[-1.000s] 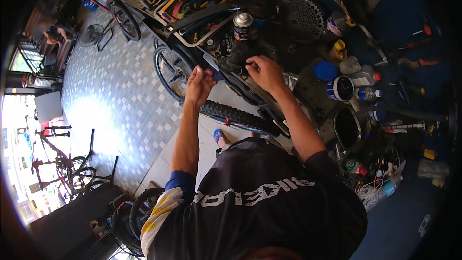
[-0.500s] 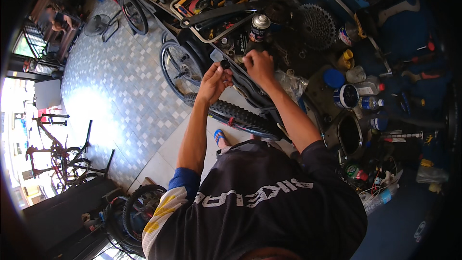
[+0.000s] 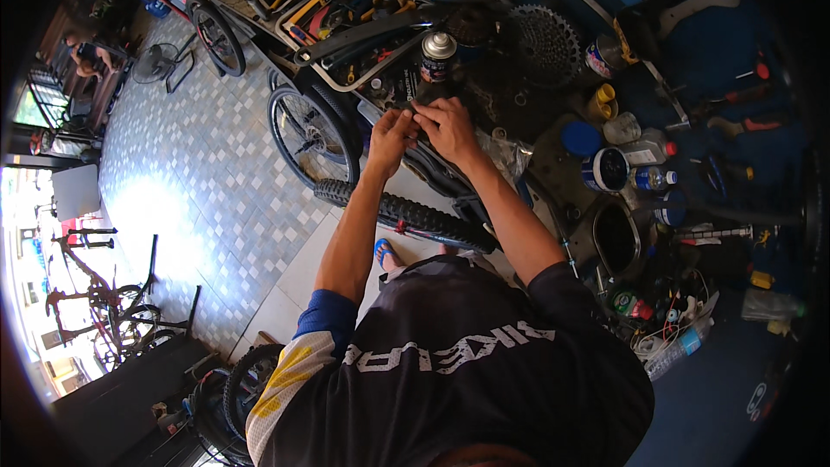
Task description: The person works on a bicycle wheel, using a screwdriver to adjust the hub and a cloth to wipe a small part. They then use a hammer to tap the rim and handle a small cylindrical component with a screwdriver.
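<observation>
Over the edge of the workbench, my left hand and my right hand meet at the fingertips. My left thumb and fingers pinch a small black part, now mostly hidden. The fingers of my right hand are closed against the same spot; what they grip is too small to make out. Just beyond them stands a spray can on the bench. A bicycle tyre with knobby tread lies below my forearms.
Tools fill a tray at the far side of the bench. To the right are a large cassette, a blue lid, an open tub and a metal container. A bicycle wheel stands left of the bench on the tiled floor.
My right hand has come left and down from above the bench to meet my left hand. The black part that showed in my left fingers is now mostly covered. The whole view has shifted slightly.
</observation>
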`<move>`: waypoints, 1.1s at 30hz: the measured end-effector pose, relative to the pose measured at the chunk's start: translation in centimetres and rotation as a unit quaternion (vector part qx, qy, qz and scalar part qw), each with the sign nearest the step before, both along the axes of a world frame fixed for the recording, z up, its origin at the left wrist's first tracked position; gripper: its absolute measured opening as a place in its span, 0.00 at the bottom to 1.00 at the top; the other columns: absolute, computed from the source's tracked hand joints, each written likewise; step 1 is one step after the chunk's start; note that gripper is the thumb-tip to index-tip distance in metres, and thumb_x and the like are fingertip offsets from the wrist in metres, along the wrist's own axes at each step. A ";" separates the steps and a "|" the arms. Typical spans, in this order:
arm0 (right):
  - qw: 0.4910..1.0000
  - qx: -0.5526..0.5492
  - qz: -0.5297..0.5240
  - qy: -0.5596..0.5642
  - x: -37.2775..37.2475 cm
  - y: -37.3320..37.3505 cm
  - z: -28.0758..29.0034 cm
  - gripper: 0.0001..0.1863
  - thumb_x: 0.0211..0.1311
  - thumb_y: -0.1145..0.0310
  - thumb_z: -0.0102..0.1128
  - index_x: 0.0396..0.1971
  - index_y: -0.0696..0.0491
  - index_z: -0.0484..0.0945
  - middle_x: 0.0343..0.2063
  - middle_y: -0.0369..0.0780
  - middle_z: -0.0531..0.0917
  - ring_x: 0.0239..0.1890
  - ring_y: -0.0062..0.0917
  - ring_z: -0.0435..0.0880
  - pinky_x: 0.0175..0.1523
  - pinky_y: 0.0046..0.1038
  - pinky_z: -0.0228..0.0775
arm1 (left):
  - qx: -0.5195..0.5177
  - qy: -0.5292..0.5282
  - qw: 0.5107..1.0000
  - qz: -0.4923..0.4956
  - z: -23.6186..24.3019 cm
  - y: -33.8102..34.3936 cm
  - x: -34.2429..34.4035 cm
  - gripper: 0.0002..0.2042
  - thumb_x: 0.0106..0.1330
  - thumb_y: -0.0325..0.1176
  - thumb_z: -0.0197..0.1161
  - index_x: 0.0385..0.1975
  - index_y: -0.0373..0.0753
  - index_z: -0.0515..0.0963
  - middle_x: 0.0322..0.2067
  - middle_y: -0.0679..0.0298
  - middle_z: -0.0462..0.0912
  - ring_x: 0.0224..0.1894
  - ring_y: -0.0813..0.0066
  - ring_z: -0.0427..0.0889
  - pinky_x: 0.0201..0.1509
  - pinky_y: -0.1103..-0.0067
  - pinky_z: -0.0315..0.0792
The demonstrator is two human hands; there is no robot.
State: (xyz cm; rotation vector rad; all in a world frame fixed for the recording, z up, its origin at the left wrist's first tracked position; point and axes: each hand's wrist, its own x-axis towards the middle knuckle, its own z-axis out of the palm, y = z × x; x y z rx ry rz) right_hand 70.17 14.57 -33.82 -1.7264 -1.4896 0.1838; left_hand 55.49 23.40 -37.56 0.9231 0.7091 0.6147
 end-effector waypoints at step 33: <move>0.928 -0.062 -0.051 0.362 2.1 1.2 -0.9 0.15 0.72 0.60 0.70 0.43 0.59 0.85 0.32 0.33 0.87 0.36 0.14 0.81 0.44 0.21 0.73 | 0.267 0.071 0.961 0.021 -0.3 -0.4 -2.5 0.20 0.57 0.20 0.75 0.47 0.34 0.75 0.43 0.62 0.84 0.44 0.75 0.84 0.39 0.75 0.81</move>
